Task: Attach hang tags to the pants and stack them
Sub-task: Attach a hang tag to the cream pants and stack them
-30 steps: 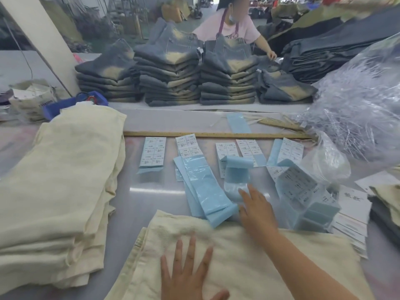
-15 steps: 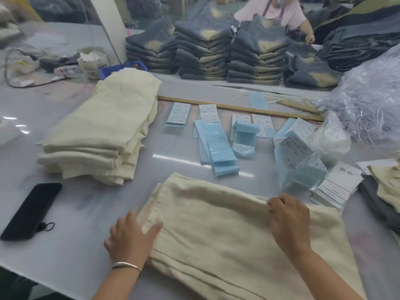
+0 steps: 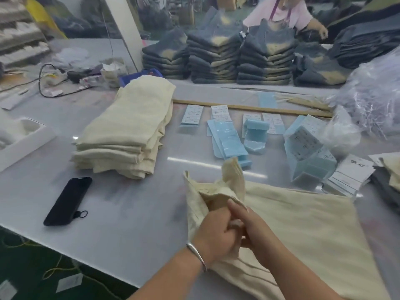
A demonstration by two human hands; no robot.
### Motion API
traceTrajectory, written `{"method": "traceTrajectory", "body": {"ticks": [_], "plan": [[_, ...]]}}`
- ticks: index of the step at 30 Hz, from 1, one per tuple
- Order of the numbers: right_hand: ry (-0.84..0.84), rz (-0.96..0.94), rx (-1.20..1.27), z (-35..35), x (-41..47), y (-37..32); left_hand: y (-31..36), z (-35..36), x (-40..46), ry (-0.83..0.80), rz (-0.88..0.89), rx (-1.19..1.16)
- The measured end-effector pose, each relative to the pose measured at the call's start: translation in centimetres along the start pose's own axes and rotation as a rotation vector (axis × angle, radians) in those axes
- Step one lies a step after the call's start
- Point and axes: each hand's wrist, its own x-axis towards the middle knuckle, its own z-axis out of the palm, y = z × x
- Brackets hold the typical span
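Cream pants [image 3: 303, 224] lie on the grey table in front of me, their left end bunched and lifted. My left hand [image 3: 213, 232], with a silver bangle on its wrist, grips that bunched cloth. My right hand [image 3: 251, 229] is pressed against the left one and holds the same fold. A stack of folded cream pants [image 3: 129, 131] sits to the left. Light blue hang tags [image 3: 227, 137] and sheets of printed labels lie in rows beyond the pants. A taller pile of tags [image 3: 309, 152] stands at the right.
A black phone [image 3: 67, 201] lies near the table's front edge at the left. A wooden ruler [image 3: 249, 107] crosses the table behind the tags. Stacks of dark jeans [image 3: 238, 59] line the back, with a person behind them. Clear plastic bags [image 3: 372, 98] pile at the right.
The view has swung left. Both hands came together at the left end of the pants and lifted a bunched fold; a second ago they lay flat and apart on the cloth.
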Motion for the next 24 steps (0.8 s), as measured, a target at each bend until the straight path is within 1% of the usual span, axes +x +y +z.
{"method": "traceTrajectory", "body": {"ticks": [1, 2, 3, 4, 5, 8, 10, 11, 13, 14, 15, 16, 17, 18, 20, 21, 22, 24], "plan": [[0.079, 0.015, -0.022, 0.0, 0.3, 0.0, 0.1, 0.2, -0.4, -0.046, 0.085, 0.142], [0.154, 0.033, -0.031, 0.0, 0.6, 0.1, -0.2, 0.1, -0.7, -0.060, 0.163, 0.283], [0.209, 0.037, -0.042, -0.2, 0.9, 0.5, -0.4, -0.3, -1.0, -0.052, 0.204, 0.392], [0.258, 0.033, -0.052, -0.5, 1.0, 0.8, -0.6, -1.0, -1.3, -0.021, 0.207, 0.439], [0.313, 0.018, -0.081, -0.7, 1.1, 1.1, -0.9, -1.9, -1.5, 0.045, 0.183, 0.451], [0.521, -0.069, -0.267, -1.0, 1.2, 1.9, -2.5, -4.6, -1.5, 0.298, 0.006, 0.533], [0.604, -0.067, -0.463, -1.0, 1.4, 2.4, -3.7, -5.7, -0.9, 0.345, -0.158, 0.629], [0.627, -0.028, -0.574, -1.1, 1.5, 2.6, -4.5, -6.2, -0.4, 0.342, -0.264, 0.621], [0.647, 0.087, -0.817, -1.3, 1.6, 3.0, -6.0, -7.0, 0.3, 0.307, -0.471, 0.447], [0.658, 0.110, -0.933, -1.5, 1.6, 3.1, -6.4, -7.3, 0.6, 0.274, -0.563, 0.321], [0.679, 0.080, -1.035, -1.6, 1.5, 3.1, -6.7, -7.5, 0.8, 0.241, -0.628, 0.220], [0.706, 0.015, -1.108, -1.6, 1.3, 3.0, -7.0, -7.6, 0.9, 0.220, -0.662, 0.157], [0.731, -0.111, -1.139, -1.6, 1.3, 3.2, -7.3, -7.6, 0.9, 0.211, -0.676, 0.101], [0.717, -0.280, -1.169, -1.6, 1.3, 3.3, -7.4, -7.8, 0.9, 0.218, -0.684, 0.023], [0.666, -0.634, -1.220, -1.0, 1.3, 3.3, -6.6, -8.0, 0.7, 0.247, -0.672, -0.276], [0.629, -0.728, -1.226, -0.6, 1.1, 3.1, -6.4, -8.1, 0.3, 0.262, -0.609, -0.415], [0.600, -0.776, -1.213, -0.4, 1.1, 2.7, -6.2, -8.2, -0.1, 0.260, -0.514, -0.526], [0.543, -0.794, -1.152, 0.1, 1.1, 1.4, -5.6, -8.3, -0.8, 0.162, -0.308, -0.684]]}}
